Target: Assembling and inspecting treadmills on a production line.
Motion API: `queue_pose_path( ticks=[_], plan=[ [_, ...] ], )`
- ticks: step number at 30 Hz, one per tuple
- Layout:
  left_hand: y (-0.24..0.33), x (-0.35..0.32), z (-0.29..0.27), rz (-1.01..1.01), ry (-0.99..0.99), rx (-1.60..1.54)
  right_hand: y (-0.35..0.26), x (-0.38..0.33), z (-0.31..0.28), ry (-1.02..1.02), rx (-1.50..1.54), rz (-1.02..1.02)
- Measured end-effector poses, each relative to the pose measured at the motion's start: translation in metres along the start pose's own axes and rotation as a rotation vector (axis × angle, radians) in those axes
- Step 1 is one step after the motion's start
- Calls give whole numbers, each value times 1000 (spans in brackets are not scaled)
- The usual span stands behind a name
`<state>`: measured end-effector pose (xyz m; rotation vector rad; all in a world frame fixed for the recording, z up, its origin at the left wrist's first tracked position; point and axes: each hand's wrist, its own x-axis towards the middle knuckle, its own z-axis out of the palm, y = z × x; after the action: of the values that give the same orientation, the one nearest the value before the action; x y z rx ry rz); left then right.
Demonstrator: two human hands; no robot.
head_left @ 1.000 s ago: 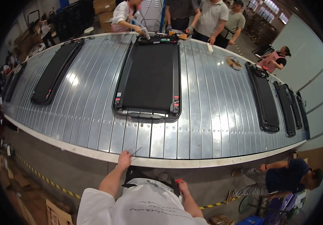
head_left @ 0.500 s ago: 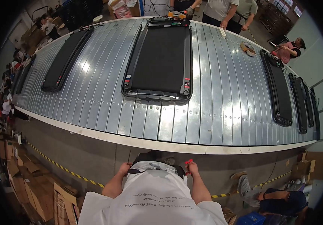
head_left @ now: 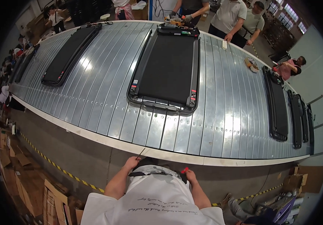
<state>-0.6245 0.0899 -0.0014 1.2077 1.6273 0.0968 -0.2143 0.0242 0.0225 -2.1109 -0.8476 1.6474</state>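
Red object clasped in the right hand, thin rod gripped in the left hand, a worker stands at the metal table, a black treadmill lying well apart from both hands. Good handling likely means keeping the tip clear of the edge.

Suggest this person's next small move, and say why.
Perhaps lean toward the table and reach out with the left hand: it holds a thin rod, the right hand a red item, yet both hands are well short of the middle black unit.
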Motion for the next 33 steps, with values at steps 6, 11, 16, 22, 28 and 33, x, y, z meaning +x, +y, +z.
queue_pose_path(
  ticks=[6, 11, 16, 22, 28, 33],
  plan=[
    [-8, -3, -2, -13, 9, 10, -18, 14, 5, -56, 64, 28],
    [-23, -14, 0, -50, 45, -13, -16, 14, 15, -93, -187, -104],
    [-18, -6, -10, -49, 36, -2, 43, 59, 16, -104, -393, -418],
    [-50, -9, -12, -89, 25, 84, 22, 43, 42, -97, -288, -147],
    [-44, 4, -21, -105, -45, 124, 31, 42, 43, 2, -290, -176],
    [-38, -3, -36, -119, -7, 149, 14, 34, 50, -29, -244, -131]
  ],
)
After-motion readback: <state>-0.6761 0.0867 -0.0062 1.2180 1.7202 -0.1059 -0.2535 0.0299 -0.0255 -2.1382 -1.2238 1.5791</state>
